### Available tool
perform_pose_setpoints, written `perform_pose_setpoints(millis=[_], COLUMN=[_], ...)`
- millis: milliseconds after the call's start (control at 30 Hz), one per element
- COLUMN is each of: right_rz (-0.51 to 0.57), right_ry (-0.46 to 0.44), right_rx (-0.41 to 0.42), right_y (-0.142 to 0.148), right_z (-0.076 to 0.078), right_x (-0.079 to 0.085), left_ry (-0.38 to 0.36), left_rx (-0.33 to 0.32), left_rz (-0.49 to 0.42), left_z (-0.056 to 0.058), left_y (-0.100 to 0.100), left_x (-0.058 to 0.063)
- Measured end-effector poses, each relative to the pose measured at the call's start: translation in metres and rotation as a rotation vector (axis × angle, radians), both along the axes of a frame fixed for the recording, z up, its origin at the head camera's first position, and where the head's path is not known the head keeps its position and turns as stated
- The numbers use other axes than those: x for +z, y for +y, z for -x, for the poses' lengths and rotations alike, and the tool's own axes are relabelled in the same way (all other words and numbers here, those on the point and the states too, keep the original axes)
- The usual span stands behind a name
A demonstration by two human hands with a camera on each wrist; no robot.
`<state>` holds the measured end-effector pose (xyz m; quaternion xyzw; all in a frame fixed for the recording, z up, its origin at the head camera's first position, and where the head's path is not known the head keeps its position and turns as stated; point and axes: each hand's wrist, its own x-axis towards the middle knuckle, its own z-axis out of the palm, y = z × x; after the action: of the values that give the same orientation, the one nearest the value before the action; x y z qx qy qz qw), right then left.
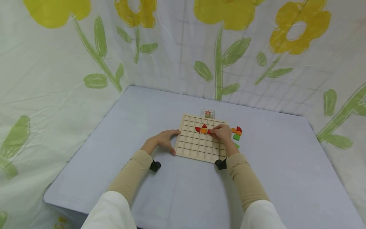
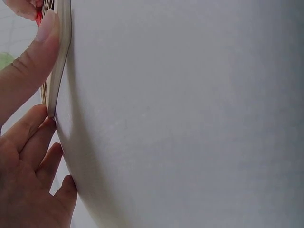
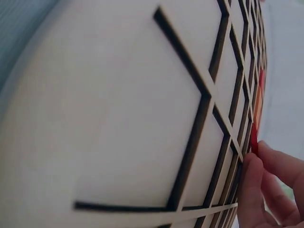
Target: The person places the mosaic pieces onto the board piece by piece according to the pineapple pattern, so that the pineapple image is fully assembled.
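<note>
A wooden grid board (image 1: 197,149) lies on the table. On it, an orange square (image 1: 203,130) has a red triangle (image 1: 204,126) behind it and a red curved piece (image 1: 197,129) at its left. My right hand (image 1: 223,133) pinches a small red piece (image 3: 254,138) between thumb and fingertips, at the square's right side. The fingers partly cover that piece, so its full outline is hidden. My left hand (image 1: 164,139) is spread along the board's left edge. In the left wrist view the thumb (image 2: 40,54) touches the rim, and fingertips meet the board's corner.
Right of the board lie a red quarter-round piece (image 1: 239,129), orange round pieces (image 1: 233,130), a green square (image 1: 236,137) and another green piece (image 1: 236,145). A gridded pattern card (image 1: 211,112) sits behind the board. A flower-printed curtain (image 1: 171,73) hangs beyond the table.
</note>
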<state>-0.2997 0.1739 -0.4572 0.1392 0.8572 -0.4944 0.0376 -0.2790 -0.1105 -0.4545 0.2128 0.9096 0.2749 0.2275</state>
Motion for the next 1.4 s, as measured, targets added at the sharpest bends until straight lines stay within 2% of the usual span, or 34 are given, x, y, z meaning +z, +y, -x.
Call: perform_pose_setpoints(millis=[333,467,700,833,1000,1100,1300,1400], right_rz=[-0.287,-0.341,-0.321,-0.250,-0.197,-0.249,-0.284,-0.309], right_ry=[0.107,0.141,0.152,0.139,0.133,0.137,0.071,0.039], right_rx=[0.025,0.027,0.078,0.086,0.035,-0.009,-0.138,-0.120], right_y=[-0.012,-0.014,-0.012,-0.004,0.018,0.037,0.071,0.082], right_z=[-0.004,-0.003,-0.002,-0.003,-0.004,-0.005,-0.006,-0.008], right_x=[0.004,0.005,0.004,0.005,0.014,0.019,0.016,0.012], left_ry=[-0.001,0.003,0.004,0.005,0.010,0.013,0.015,0.013], left_rx=[0.007,0.006,0.005,0.004,0.012,0.016,-0.002,-0.010], left_rz=[-0.001,-0.009,0.001,0.006,0.007,0.006,-0.005,-0.010], left_z=[0.000,0.001,0.001,0.001,0.001,0.001,0.001,0.001], left_y=[-0.001,0.000,-0.001,-0.001,-0.002,-0.003,-0.002,-0.001], left_x=[-0.002,-0.002,-0.004,-0.003,-0.003,-0.002,-0.002,-0.004])
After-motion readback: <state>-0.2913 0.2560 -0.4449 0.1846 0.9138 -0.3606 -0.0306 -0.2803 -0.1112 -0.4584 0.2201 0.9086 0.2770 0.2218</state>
